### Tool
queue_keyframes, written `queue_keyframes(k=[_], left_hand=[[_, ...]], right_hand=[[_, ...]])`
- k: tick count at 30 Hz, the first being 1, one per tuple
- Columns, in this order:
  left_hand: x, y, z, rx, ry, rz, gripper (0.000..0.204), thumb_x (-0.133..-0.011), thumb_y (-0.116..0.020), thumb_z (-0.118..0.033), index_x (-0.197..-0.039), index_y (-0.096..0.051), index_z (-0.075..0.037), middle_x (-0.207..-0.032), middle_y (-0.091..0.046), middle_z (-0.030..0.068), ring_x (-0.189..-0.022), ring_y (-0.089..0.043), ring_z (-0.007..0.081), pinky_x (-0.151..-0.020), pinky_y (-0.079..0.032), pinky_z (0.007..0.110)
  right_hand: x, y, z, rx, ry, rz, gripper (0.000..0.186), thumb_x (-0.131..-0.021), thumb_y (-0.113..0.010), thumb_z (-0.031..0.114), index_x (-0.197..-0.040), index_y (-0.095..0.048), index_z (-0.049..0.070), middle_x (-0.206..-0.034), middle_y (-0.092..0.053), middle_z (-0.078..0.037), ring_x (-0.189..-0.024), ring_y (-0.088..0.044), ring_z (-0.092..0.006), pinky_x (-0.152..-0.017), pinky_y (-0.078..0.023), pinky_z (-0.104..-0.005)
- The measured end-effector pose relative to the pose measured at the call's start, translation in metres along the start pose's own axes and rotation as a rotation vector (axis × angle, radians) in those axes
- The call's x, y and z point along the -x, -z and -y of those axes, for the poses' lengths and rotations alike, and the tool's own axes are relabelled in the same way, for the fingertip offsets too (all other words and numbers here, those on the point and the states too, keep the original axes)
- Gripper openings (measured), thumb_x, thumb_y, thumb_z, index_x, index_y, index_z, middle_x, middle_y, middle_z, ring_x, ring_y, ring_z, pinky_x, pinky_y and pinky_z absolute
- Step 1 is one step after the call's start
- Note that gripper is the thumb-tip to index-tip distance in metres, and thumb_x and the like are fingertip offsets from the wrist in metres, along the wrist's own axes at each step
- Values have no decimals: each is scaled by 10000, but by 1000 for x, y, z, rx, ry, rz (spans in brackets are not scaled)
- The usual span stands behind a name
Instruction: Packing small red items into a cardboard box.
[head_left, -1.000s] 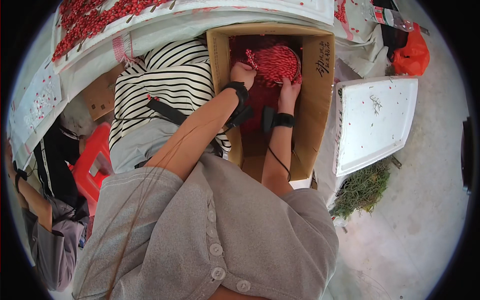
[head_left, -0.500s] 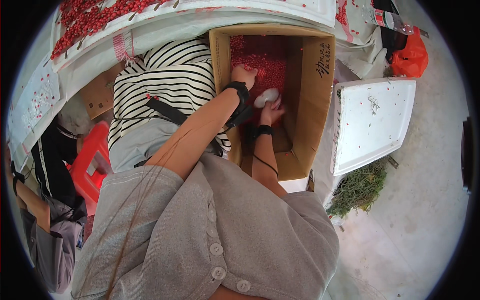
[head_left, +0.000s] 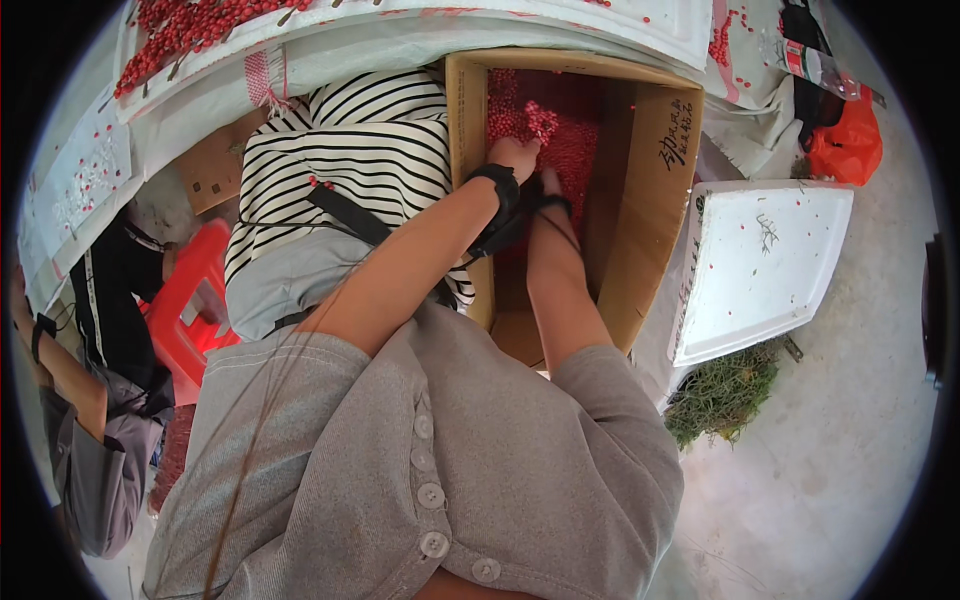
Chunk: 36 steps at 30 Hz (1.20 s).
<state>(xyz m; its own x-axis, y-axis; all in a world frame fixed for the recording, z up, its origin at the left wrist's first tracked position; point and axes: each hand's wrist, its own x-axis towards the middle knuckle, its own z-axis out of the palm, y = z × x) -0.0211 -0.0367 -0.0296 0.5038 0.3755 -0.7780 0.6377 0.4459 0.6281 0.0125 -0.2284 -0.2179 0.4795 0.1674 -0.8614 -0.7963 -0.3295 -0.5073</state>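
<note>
I see both hands inside the upright cardboard box [head_left: 655, 150], reaching down into the red berries [head_left: 560, 140] directly ahead. The left hand [head_left: 515, 157] grips a clump of berries; the right hand is buried from view, so I cannot tell its grip

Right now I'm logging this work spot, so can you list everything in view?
cardboard box: one, brown, open, ahead of the person
red berries: a heap, red, inside the box
more red berries: many, red, on the white sheet, top left
white tray: one, white, right of the box
orange bag: one, top right
green stalks: a pile, on the floor below the tray
red stool: one, left
co-worker in striped top: one, beside the box
left hand: on the berries, some pinched up
right hand: in the box, mostly hidden
</note>
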Motion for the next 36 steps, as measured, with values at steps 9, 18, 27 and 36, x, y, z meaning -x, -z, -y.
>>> queue_keyframes(k=[9, 18, 27, 36], left_hand=[[17, 10, -24, 274, 10, 46, 312, -685, -501, -282, -667, -507, 30, -612, -522, 163, -595, -511, 269, -566, -382, 325], [-7, -2, 3, 64, -72, -41, 285, -665, -519, -250, -613, -499, 30, -557, -494, 178, -555, -501, 281, -544, -378, 343], [16, 13, -21, -157, -115, 5, 281, -646, -535, -243, -602, -498, 32, -582, -507, 177, -585, -502, 307, -557, -382, 339], [20, 13, -26, -103, -141, -47, 251, -645, -542, -218, -651, -521, 32, -632, -528, 178, -614, -520, 280, -572, -397, 326]], right_hand=[[42, -55, 166, -443, -83, -37, 310, -703, -400, 162, -970, -412, 5, -944, -452, -124, -842, -438, -258, -718, -380, -348], [139, -43, 161, -517, 256, 115, 328, -707, -427, 145, -1006, -370, 22, -962, -438, -105, -836, -440, -229, -720, -375, -328], [255, -102, 192, 591, 1145, -561, 590, -557, -593, 44, -1083, -325, 61, -1006, -365, -132, -897, -392, -264, -767, -336, -328], [213, -66, 98, 617, 676, -882, 513, -593, -559, 80, -1052, -337, 31, -980, -376, -160, -912, -384, -298, -782, -322, -325]])
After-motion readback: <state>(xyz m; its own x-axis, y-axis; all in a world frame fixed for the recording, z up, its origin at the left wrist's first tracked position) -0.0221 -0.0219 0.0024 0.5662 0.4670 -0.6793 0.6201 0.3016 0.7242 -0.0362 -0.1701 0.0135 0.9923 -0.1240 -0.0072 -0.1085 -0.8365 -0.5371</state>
